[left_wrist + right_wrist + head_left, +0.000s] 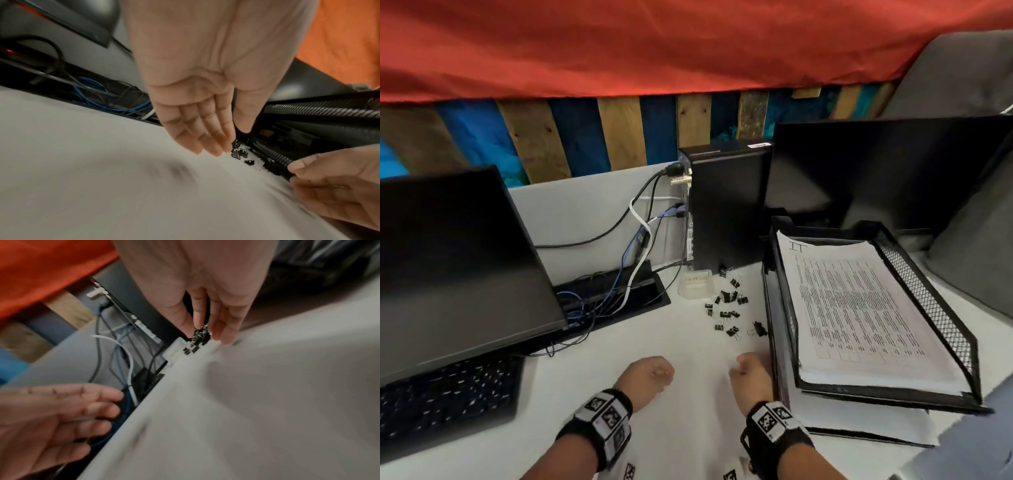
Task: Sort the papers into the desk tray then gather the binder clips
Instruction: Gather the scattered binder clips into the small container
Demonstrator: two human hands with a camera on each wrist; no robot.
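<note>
Several black binder clips [727, 306] lie scattered on the white desk [688, 411], left of a black mesh desk tray [928, 301]. A stack of printed papers [852, 308] lies in the tray's upper tier, and more sheets show in the lower tier [866, 433]. My left hand [654, 373] and right hand [750, 373] hover over the desk, nearer to me than the clips. The wrist views show the left hand [205, 105] and the right hand [211, 309] with relaxed fingers that hold nothing. The clips [238, 151] [198, 337] lie just beyond the fingertips.
A small clear plastic box [697, 282] stands behind the clips, near a black PC tower [729, 205]. A monitor [455, 257] and keyboard [448, 394] fill the left side. Cables [640, 240] run into a desk slot. A second monitor [876, 171] stands behind the tray.
</note>
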